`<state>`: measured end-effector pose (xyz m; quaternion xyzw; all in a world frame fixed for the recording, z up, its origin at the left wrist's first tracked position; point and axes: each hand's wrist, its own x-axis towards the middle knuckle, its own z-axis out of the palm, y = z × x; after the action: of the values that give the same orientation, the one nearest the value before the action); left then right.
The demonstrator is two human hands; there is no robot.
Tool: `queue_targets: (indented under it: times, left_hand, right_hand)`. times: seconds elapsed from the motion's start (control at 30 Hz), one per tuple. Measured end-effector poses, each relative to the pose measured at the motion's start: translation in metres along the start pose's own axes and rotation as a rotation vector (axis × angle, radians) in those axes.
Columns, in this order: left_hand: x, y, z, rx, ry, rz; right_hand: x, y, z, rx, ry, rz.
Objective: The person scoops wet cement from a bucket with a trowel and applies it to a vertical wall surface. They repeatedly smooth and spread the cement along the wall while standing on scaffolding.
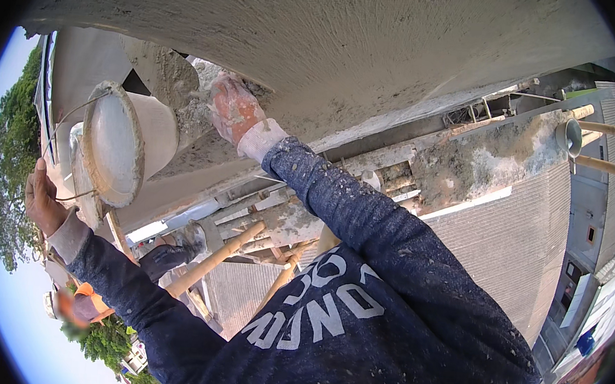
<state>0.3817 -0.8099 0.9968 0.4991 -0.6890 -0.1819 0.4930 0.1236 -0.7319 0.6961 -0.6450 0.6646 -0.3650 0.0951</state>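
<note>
My left hand (45, 198) is closed on the thin wire handle of a white bucket (160, 133). The bucket hangs tilted, and its rim is crusted with dried cement. Up at the grey plastered surface (377, 46), my right hand (235, 107), in a mortar-smeared orange glove, grips what looks like a trowel (258, 83). Only the thin edge of its blade shows; the handle is hidden in the glove. Wet mortar (205, 76) clings beside the glove. Both dark sleeves are spattered with cement.
Bamboo poles (215, 258) and a mortar-stained plank platform (469, 161) lie below me. A dark trouser leg (165, 259) shows among the poles. A person in orange (89, 305) is at lower left. Corrugated roofs (506, 244) lie farther down, and a small pail (569, 138) stands at right.
</note>
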Motion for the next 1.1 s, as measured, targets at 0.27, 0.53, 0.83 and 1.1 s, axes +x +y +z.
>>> queue_targets:
  times: [0.27,0.53,0.83,1.1]
  left_hand:
    - [-0.067,0.028,-0.047,-0.271,0.343,-0.396]
    - [-0.183,0.034,-0.059,-0.203,0.136,-0.442]
    - [-0.323,-0.024,-0.008,-0.264,-0.059,-0.903]
    - [-0.435,-0.021,0.084,-0.355,0.28,-1.151]
  right_hand:
    - [0.003,0.0,0.0,-0.077,0.05,-0.056]
    - [0.0,0.001,0.004,-0.032,0.247,-0.084]
    - [-0.002,-0.001,-0.013,0.192,0.2,-0.041]
    - [-0.085,0.042,-0.077,0.244,0.074,-0.486]
